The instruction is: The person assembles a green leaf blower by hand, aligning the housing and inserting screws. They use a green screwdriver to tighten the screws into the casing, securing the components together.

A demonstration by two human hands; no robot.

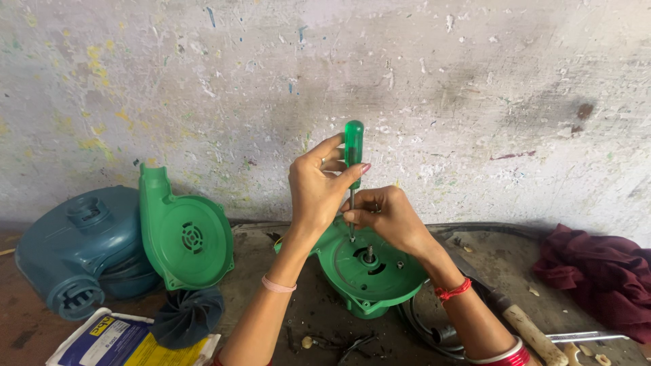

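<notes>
Fingers (337, 154) pinch screwdriver (353, 144) over green housing (380, 271)

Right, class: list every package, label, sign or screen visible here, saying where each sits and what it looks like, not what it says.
Packet: lies flat at the lower left on the work surface, in front of the blue blower housing and partly under the dark fan impeller; rectangular soft pouch, white edges, blue panel, yellow panel.
No signs or screens are in view.
</notes>
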